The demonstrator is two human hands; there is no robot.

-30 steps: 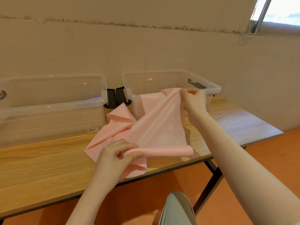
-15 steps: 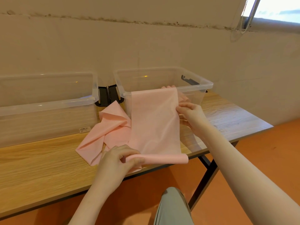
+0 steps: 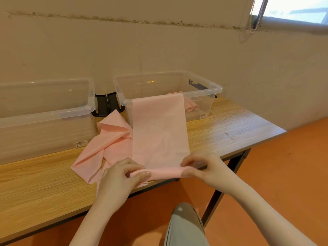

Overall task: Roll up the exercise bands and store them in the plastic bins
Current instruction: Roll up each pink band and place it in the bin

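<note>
While we pinch the near end of the pink band [image 3: 158, 132] at both corners, left hand [image 3: 119, 178] and right hand [image 3: 204, 167] each curled round the started roll, the rolling step is just under way; next we judge it needs even turns toward 12 o'clock. Its long axis runs 6 to 12 across the table [image 3: 230, 128], far end draped over the right bin [image 3: 204, 87]
</note>
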